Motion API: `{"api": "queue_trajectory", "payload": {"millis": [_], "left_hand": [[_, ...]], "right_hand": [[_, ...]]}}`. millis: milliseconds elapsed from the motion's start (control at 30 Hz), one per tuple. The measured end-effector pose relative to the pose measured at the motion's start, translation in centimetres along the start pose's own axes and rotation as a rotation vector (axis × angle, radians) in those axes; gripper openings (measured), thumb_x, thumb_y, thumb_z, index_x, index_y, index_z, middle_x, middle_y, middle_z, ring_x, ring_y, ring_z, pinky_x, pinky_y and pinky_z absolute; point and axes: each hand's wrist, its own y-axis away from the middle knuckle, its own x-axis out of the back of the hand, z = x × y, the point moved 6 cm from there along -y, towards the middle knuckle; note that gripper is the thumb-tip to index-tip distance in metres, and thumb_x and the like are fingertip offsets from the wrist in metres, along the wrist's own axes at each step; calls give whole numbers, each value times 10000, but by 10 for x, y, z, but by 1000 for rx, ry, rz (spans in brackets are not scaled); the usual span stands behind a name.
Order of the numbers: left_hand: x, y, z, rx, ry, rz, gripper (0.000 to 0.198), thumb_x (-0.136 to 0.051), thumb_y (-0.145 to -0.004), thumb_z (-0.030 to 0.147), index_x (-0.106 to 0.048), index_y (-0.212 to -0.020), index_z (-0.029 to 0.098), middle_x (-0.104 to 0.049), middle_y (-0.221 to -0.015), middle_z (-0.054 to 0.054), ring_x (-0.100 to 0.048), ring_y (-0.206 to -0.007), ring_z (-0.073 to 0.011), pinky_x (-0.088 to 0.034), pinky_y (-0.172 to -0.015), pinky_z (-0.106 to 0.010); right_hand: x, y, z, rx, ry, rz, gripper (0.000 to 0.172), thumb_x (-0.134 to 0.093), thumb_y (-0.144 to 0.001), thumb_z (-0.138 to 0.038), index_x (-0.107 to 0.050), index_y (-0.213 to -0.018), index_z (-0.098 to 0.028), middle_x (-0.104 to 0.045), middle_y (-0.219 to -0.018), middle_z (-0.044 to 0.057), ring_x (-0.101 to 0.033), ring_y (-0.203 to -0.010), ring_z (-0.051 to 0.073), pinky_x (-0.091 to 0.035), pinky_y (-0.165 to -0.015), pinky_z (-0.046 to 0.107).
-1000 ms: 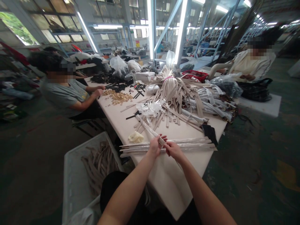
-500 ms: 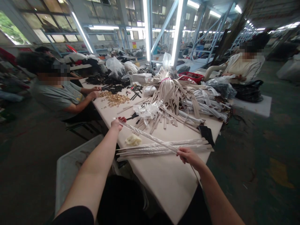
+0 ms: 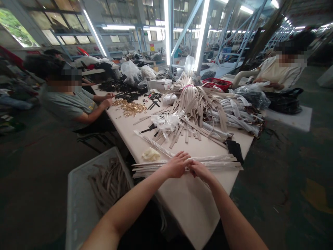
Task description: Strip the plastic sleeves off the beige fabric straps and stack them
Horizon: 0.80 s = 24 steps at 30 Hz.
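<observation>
My left hand (image 3: 177,165) and my right hand (image 3: 200,171) meet above a stack of long plastic-wrapped strips (image 3: 208,162) lying across the white table (image 3: 192,208). One wrapped strip (image 3: 153,145) runs diagonally from the table into my left hand, and its held end is hidden by my fingers. Both hands appear closed on that strip close together. A crumpled cream cloth (image 3: 151,154) lies just left of my left hand. Beyond it rises a heap of beige straps (image 3: 189,104).
A white crate of beige straps (image 3: 78,208) stands left of the table. Gold buckles (image 3: 129,108) and black pieces lie further along. A co-worker (image 3: 70,104) sits at the left side, another (image 3: 281,73) at the far right beside a black bag (image 3: 284,100).
My hands have come back together from far apart. The left hand moved right and nearer to me, bringing the strip down onto the table beside the stack.
</observation>
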Motion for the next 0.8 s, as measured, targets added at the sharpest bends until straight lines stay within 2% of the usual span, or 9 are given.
{"api": "queue_trajectory", "payload": {"millis": [33,100,233,333,400,500,567,667,800], "left_hand": [[-19,0,-6,-22,-80,-69,141,-740,-703,174,-657,-787,251,-673,-872,-140,-631,-1021,-319,-374,-1052,-419],[-31,-6,-17,-9,-177,-77,157,-754,-698,175,-621,-715,256,-654,-769,-120,-642,-912,-317,-368,-1043,-416],[-14,-20,-43,244,20,99,250,-714,-694,45,-586,-622,248,-585,-625,-89,-644,-867,-308,-320,-1073,-408],[-11,-22,-55,389,165,165,279,-702,-696,6,-578,-606,239,-560,-597,-85,-646,-915,-314,-306,-1083,-402],[-12,-26,-53,332,-23,107,239,-710,-717,35,-585,-642,225,-584,-632,-90,-649,-909,-308,-336,-1057,-397],[-18,-33,-42,132,-678,-138,104,-628,-811,84,-613,-785,183,-649,-760,-108,-647,-870,-279,-394,-977,-393],[-16,-36,-39,53,-969,-247,113,-542,-861,75,-615,-879,160,-670,-835,-121,-639,-869,-268,-409,-931,-393],[-16,-38,-33,1,-1140,-303,145,-487,-897,81,-609,-943,144,-676,-874,-129,-632,-873,-263,-414,-883,-386],[-30,-37,-28,-78,-1290,-391,128,-496,-914,104,-606,-968,144,-681,-883,-115,-638,-855,-244,-416,-833,-359]], "right_hand": [[3,2,2,-13,3,-6,174,-521,-801,-315,-587,-727,-172,-551,-495,-29,-453,-395,96,-334,-403,192],[15,11,7,-62,22,-24,211,-524,-828,-349,-617,-791,-163,-607,-534,-5,-474,-395,101,-338,-396,193],[42,23,6,-62,159,7,231,-544,-840,-331,-651,-757,-143,-650,-562,32,-512,-428,113,-363,-420,204],[47,13,-11,9,339,70,237,-580,-821,-291,-647,-645,-147,-644,-541,28,-509,-444,108,-346,-432,205],[47,3,-20,24,382,88,243,-585,-820,-286,-660,-636,-147,-659,-556,29,-514,-452,104,-349,-445,204],[55,-3,-24,3,366,77,229,-574,-820,-279,-689,-679,-140,-697,-606,38,-535,-450,106,-377,-460,206],[66,0,-21,-11,363,76,228,-571,-812,-272,-692,-679,-131,-704,-617,47,-542,-448,108,-387,-462,206],[76,4,-18,-6,368,99,234,-577,-807,-277,-701,-685,-121,-704,-618,51,-540,-462,105,-385,-465,196],[69,0,-24,32,370,99,233,-585,-815,-293,-736,-765,-123,-725,-663,49,-544,-479,102,-388,-470,186]]}}
